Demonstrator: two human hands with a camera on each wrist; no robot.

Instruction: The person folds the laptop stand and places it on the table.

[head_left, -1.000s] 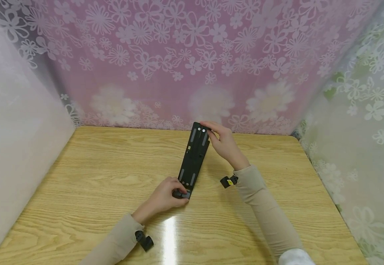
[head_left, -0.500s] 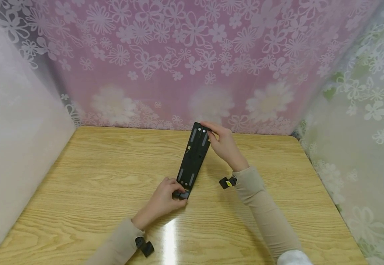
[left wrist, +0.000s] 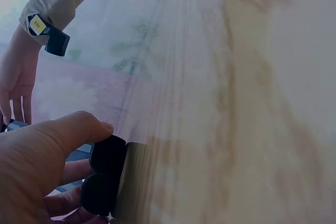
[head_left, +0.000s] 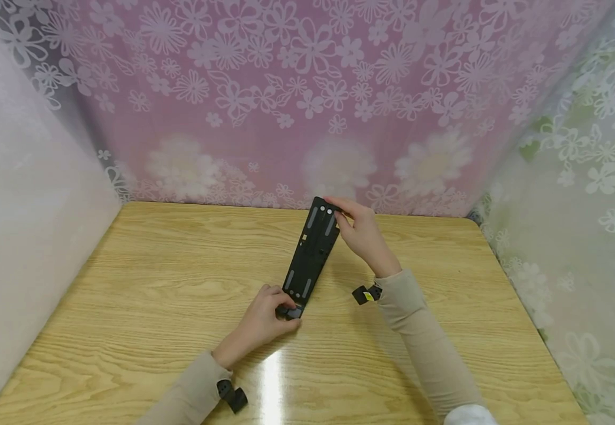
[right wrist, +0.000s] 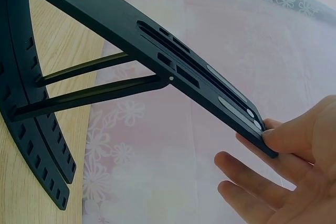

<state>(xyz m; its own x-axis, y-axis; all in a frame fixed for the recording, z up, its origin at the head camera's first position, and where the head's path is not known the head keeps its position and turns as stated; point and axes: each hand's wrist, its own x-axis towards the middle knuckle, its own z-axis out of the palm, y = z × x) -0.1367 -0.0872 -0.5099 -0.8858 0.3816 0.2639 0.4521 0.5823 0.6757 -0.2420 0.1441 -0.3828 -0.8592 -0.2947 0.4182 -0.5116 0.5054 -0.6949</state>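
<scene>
Stand (head_left: 309, 258), black and tilted, slopes between the two hands over the tabletop (head_left: 180, 265), its raised end at the right hand (head_left: 365, 236) and its low end at the left hand (head_left: 258, 319). The right hand pinches the raised corner between thumb and index finger, two other fingers spread clear of it. The left hand grips the low end by two rounded tabs (left wrist: 98, 195). Beyond the left hand, struts (right wrist: 94, 94) join the sloping top to a slotted base (right wrist: 31, 148). Behind the right hand hangs a pink floral curtain (head_left: 265, 147)
</scene>
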